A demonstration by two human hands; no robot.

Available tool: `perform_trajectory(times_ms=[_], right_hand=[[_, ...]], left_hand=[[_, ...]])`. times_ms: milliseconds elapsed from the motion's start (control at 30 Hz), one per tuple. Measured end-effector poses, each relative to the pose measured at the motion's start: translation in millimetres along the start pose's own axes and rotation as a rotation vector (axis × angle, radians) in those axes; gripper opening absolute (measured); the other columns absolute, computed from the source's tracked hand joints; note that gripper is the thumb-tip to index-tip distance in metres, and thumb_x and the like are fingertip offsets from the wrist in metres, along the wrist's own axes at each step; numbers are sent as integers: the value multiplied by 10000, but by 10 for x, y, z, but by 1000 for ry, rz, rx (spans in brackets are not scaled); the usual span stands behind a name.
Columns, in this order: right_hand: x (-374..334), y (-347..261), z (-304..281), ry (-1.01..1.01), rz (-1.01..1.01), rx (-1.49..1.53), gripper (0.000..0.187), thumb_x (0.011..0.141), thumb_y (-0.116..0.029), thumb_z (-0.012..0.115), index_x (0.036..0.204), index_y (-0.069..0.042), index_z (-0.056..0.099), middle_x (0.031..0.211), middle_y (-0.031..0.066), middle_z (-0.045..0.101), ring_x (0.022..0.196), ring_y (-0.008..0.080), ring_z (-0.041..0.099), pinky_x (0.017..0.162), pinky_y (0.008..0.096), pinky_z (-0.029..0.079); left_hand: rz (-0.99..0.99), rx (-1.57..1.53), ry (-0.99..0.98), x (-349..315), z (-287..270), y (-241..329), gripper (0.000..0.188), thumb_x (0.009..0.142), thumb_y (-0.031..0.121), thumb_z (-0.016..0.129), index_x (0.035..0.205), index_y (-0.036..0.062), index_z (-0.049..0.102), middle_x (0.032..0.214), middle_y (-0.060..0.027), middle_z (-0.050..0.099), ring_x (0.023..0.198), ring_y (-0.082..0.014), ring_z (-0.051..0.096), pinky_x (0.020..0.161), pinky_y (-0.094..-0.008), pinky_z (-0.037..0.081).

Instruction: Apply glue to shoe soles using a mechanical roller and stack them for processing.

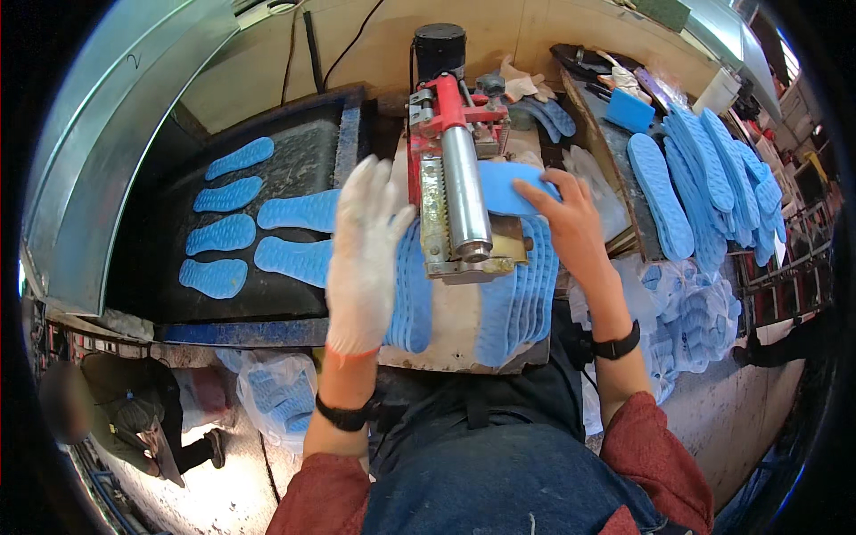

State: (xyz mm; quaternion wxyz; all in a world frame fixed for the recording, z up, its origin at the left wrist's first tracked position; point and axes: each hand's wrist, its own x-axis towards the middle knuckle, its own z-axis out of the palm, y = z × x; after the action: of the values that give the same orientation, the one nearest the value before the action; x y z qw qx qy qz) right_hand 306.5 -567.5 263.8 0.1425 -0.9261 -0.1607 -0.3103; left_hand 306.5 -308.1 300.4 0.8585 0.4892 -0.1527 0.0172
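In the middle is a red roller machine with a steel roller (465, 192). A blue insole (504, 185) lies flat against the roller's right side, and my bare right hand (566, 212) grips its right end, fingers on top. My left hand (364, 259), in a white glove, is raised left of the machine with its fingers stretched out and nothing in it. Just right of it, a row of overlapping blue insoles (412, 299) lies on the machine's bench, and a second overlapping row (513, 312) lies below the right hand.
On the left, a dark blue-rimmed tray (241, 333) bears several spaced insoles (220, 234). Piled insoles (704, 169) and a blue box (629, 111) are on the right-hand table. Bagged insoles (687, 312) lie below it, with another bag (278, 392) at lower left, near another person (134, 401).
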Motion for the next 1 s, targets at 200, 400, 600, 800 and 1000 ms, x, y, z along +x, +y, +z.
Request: perform_trajectory(times_ms=[200, 400, 600, 800, 1000], right_hand=[[59, -378, -50, -58, 90, 537, 393, 819, 3, 607, 1193, -113, 572, 1084, 123, 566, 1020, 288, 568, 848, 358, 465], [-747, -250, 365, 187, 885, 1035, 146, 958, -154, 466, 964, -41, 557, 791, 46, 605, 663, 99, 558, 577, 236, 421], [-1079, -539, 1289, -517, 899, 1133, 229, 941, -176, 481, 1089, -14, 545, 969, 95, 634, 800, 145, 615, 643, 263, 470], [-1382, -710, 2392, -242, 400, 832, 519, 812, -238, 615, 1251, 3, 478, 1200, 261, 541, 1116, 462, 492, 939, 528, 384], [-1003, -817, 1990, -483, 964, 881, 668, 789, -97, 678, 1348, -17, 322, 1144, 128, 537, 1007, 204, 532, 917, 337, 426]], left_hand=[[11, 184, -41, 599, 292, -217, 563, 950, 319, 387, 1406, 8, 279, 1388, -190, 348, 1265, -258, 357, 1056, -389, 292], [296, 778, -92, 667, -790, -1029, 528, 962, 335, 393, 1347, -21, 329, 1387, -211, 335, 1282, -318, 330, 1077, -374, 241], [-187, 456, -116, 3, -778, -639, 607, 1003, 464, 232, 1394, 8, 319, 1369, -101, 397, 1256, -191, 369, 1085, -325, 255], [-733, -258, 124, -361, -685, -42, 568, 1004, 437, 284, 1383, 19, 350, 1363, -102, 421, 1238, -177, 412, 1072, -333, 297], [38, 1047, 304, 26, -1138, 116, 479, 995, 331, 349, 1309, -27, 407, 1212, -150, 555, 1070, -226, 554, 932, -327, 446]])
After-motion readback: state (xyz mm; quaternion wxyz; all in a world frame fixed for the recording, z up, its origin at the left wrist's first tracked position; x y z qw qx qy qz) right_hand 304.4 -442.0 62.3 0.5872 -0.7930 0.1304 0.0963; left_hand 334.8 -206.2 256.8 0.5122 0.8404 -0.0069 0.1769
